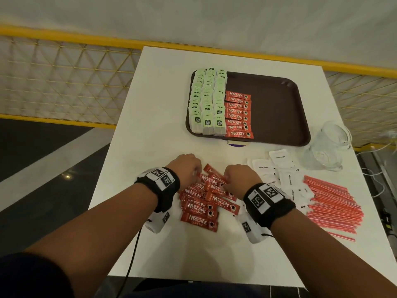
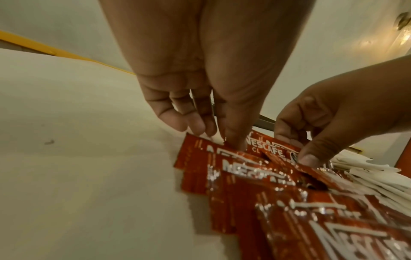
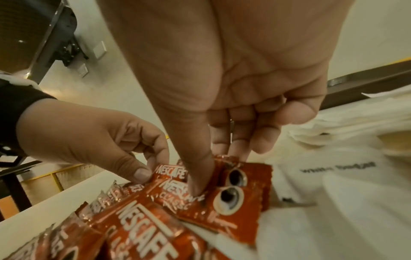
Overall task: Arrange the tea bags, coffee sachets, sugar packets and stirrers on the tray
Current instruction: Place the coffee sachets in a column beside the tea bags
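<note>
Three rows of tea bags (image 1: 207,102) and one column of coffee sachets (image 1: 238,115) already lie on the brown tray (image 1: 277,108) in the head view; the tray's right half is bare. Left to do, I judge: the loose pile of coffee sachets (image 1: 202,203) in front of me, then the sugar packets (image 1: 277,168) and the red stirrers (image 1: 335,203), all on the white desk (image 1: 150,125) well apart from the tray. My left hand (image 1: 187,166) and right hand (image 1: 240,177) both sit over the far end of the pile. A clear glass jug (image 1: 326,147) stands right of the tray. Yellow mesh railing (image 1: 64,82) runs behind the desk, with a pale wall beyond and dark floor at left.

From the left wrist, my left fingers (image 2: 195,123) curl down and pinch the end of one sachet (image 2: 264,149), while my right hand (image 2: 333,114) pinches its other end.

From the right wrist, my right thumb (image 3: 198,176) presses the top sachets (image 3: 222,190) against the curled fingers behind, and my left hand (image 3: 89,137) nips the far end. White sugar packets (image 3: 338,170) lie just beside.
</note>
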`<state>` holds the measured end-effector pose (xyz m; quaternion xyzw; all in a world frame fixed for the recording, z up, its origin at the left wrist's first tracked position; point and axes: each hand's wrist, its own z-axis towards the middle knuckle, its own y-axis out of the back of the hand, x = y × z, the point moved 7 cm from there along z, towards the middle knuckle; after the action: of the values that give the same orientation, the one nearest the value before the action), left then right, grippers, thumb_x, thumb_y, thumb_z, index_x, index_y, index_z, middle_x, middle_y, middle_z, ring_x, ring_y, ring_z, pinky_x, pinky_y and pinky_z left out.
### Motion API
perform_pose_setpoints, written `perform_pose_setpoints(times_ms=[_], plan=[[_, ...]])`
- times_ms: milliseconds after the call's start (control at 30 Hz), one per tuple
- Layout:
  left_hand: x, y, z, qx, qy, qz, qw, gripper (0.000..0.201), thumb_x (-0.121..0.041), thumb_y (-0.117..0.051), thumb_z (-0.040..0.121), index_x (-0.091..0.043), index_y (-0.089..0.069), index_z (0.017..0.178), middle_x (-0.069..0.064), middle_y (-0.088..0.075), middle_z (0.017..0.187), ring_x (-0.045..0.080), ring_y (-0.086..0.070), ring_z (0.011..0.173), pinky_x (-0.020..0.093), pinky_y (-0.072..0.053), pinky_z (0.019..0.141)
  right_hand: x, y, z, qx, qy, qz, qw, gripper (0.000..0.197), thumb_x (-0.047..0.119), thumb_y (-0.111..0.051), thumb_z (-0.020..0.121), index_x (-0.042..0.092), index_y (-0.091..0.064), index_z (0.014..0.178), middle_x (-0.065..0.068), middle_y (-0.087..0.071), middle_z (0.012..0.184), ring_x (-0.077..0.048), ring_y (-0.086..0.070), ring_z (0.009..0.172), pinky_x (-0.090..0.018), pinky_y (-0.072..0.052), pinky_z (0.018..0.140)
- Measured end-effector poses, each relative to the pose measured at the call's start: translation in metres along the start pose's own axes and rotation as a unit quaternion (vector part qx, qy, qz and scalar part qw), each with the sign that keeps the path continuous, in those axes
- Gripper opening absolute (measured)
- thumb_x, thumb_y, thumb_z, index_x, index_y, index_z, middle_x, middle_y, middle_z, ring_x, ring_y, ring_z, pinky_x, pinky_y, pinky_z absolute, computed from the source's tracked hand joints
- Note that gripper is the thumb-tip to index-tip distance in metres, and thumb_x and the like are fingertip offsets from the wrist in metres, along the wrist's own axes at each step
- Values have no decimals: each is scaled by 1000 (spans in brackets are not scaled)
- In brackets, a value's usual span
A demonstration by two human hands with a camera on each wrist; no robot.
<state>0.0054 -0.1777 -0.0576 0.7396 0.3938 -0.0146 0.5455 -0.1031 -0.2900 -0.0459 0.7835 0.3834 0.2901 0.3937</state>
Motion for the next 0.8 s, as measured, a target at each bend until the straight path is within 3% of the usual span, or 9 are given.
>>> perform_pose_setpoints(times_ms=[200,400,500,600,700,800], plan=[[4,7,0,-17,13,-81,996,6,-26,-68,87,-23,-63,88,-6,-55,100,16,-57,96,27,-42,80,-6,0,0,-7,-1,78,997,15,29,-68,86,19,-62,95,1,-65,95,-18,-61,88,-32,-51,79],[6,25,1,-56,1,-206,977,9,-23,-65,90,-23,-57,95,-4,-63,110,15,-62,104,37,-51,90,-8,22,3,-8,37,165,986,16,29,-72,84,18,-65,93,4,-66,86,-13,-63,79,-28,-53,72],[1,41,5,-68,15,-285,956,37,-31,-65,91,-22,-45,122,-7,-52,126,15,-58,111,34,-50,92,-9,42,6,-3,64,209,976,16,30,-73,83,18,-67,92,2,-70,84,-14,-67,78,-30,-56,73],[-13,53,12,-20,6,-315,949,73,-42,-74,82,-31,-32,141,-11,-45,132,14,-54,114,31,-48,95,-8,63,9,11,99,239,966,17,28,-74,83,16,-69,94,2,-73,82,-11,-70,74,-26,-57,71],[-29,60,22,26,-22,-376,926,62,-25,-81,78,-30,-48,130,-8,-57,124,12,-64,105,27,-57,82,-8,82,17,15,124,250,960,15,26,-75,83,17,-69,94,3,-73,82,-8,-69,72,-23,-58,69],[-34,70,37,7,-19,-464,886,38,-12,-78,81,-17,-63,115,-2,-65,115,15,-70,95,30,-60,75,-14,99,29,3,130,255,958,14,25,-75,83,18,-70,94,1,-73,84,-11,-69,75,-28,-58,74]])
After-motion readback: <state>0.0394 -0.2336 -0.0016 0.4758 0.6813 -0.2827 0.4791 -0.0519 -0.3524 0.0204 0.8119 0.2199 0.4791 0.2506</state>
